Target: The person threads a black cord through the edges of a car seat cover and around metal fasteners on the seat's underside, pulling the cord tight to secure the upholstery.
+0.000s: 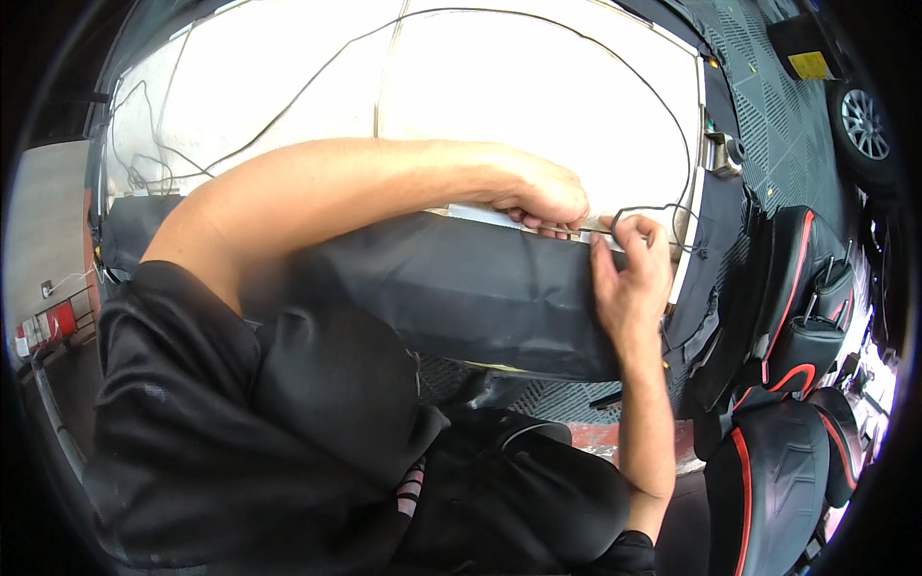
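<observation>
Find slack loops of black cord (pixel 351 41) at far left, lying on the white panel (pixel 528 86). Follow one long strand over the panel's far part, then down its right side. Near the middle, along the panel's near edge, see a black sheet (pixel 471 288) draped downward. Just above, notice the left hand (pixel 545 200) with fingers curled inward at that edge (cannot tell whether around something slim or merely against the edge). Right beside it, find the right hand (pixel 636 259) seemingly pinching the cord between thumb and forefinger, with a small loose loop beyond. Judge the work as partway: sheet already lying along the edge, cord reaching the hands, but mostly slack and apparently still unsecured. Farther right, note a metal fitting (pixel 720 154) at the panel's edge and, beyond, black seats (pixel 783 470) with red trim
</observation>
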The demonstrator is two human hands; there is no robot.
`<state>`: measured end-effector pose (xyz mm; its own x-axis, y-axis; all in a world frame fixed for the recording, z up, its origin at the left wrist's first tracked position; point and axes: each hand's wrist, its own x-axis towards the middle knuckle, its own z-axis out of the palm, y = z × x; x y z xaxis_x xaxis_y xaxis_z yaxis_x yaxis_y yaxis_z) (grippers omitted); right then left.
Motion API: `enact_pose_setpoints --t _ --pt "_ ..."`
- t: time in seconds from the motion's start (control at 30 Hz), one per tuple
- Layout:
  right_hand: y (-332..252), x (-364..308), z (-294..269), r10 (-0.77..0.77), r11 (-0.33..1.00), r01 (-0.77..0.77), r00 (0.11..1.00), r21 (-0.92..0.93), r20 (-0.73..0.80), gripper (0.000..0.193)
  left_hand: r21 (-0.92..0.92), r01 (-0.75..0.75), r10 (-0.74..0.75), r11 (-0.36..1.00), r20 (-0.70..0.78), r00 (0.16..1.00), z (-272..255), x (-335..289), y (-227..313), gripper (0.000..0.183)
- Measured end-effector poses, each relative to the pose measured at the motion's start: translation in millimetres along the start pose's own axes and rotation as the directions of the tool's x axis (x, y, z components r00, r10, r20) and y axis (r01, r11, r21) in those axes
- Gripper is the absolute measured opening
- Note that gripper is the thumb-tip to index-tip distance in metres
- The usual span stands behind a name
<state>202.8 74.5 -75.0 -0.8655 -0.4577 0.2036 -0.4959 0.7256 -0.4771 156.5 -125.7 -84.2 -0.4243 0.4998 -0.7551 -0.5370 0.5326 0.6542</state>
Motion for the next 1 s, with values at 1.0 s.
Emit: enact_pose_setpoints --t 1.0 --pt "-17.1 4.4 3.7 0.429 0.799 -0.579 0.738 0.162 0.521 0.023 0.452 -0.251 0.376 0.856 -0.212 0.902 11.7 -7.0 -7.4 0.022"
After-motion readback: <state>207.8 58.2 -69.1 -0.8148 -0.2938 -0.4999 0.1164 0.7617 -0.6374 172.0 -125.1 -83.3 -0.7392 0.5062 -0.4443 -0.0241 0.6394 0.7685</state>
